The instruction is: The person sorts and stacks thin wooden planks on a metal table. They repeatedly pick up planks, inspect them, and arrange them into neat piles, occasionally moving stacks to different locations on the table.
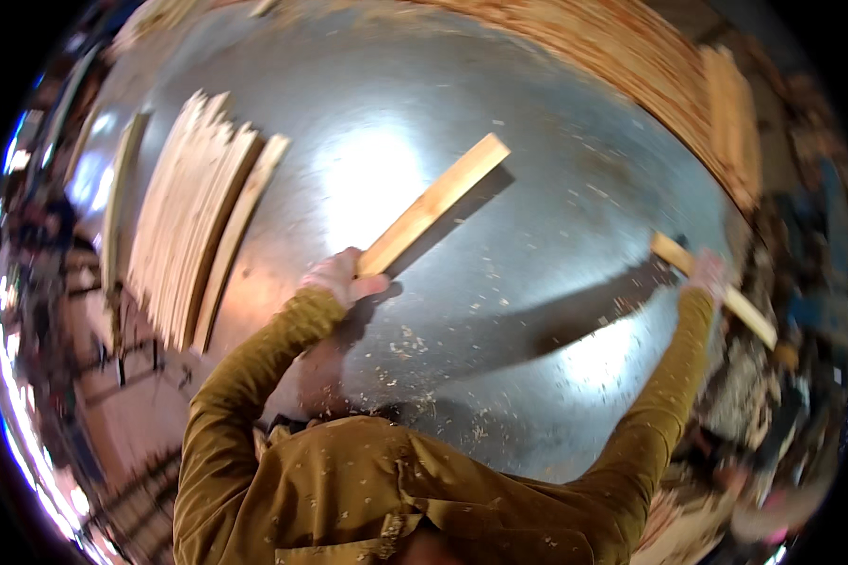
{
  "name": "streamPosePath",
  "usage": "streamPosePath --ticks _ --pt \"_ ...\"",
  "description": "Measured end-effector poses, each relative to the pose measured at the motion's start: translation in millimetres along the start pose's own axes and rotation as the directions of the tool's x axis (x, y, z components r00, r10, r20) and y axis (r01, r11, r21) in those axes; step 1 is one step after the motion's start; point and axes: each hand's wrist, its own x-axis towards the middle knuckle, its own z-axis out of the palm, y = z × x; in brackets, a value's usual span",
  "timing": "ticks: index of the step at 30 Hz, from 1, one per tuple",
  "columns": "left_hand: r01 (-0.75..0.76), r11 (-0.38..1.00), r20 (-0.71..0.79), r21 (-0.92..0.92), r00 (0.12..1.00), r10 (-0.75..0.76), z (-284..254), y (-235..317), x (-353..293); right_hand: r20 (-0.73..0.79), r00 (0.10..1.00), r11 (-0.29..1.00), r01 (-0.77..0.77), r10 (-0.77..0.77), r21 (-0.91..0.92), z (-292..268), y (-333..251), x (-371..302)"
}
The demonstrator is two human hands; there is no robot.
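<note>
My left hand (334, 276) is closed round the near end of a pale wooden strip (438, 202). This strip slants away to the upper right, low over the grey metal tabletop (481, 273), and throws a narrow shadow beside it. Far out to the right, my right hand (708, 275) grips a shorter-looking wooden piece (752, 318) around its middle. That piece reaches past the table's right edge, and the hand is slightly blurred. Both forearms wear mustard-brown sleeves dusted with wood chips.
Several wooden strips (190, 221) lie side by side at the left, with a separate strip (122, 193) beyond them. Wooden boards (622, 56) are stacked along the far right edge. Shavings (410, 348) litter the tabletop. Blurred wood offcuts (740, 386) sit below the right edge.
</note>
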Motion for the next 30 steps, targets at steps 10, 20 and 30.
streamPosePath --ticks 10,20,30 --pt "0.144 0.880 -0.062 -0.452 0.979 -0.192 29 -18 -19 -0.049 0.914 0.665 0.330 -0.404 0.670 -312 -227 -60" --pt "0.047 0.821 -0.091 -0.569 0.989 -0.119 38 -83 -61 0.276 0.804 -0.315 -0.486 -0.526 0.815 -268 -535 -259" --pt "0.045 0.841 0.091 -0.539 0.996 0.004 1 -176 -97 0.520 0.720 -0.184 -0.650 -0.460 0.737 -323 -577 -307"
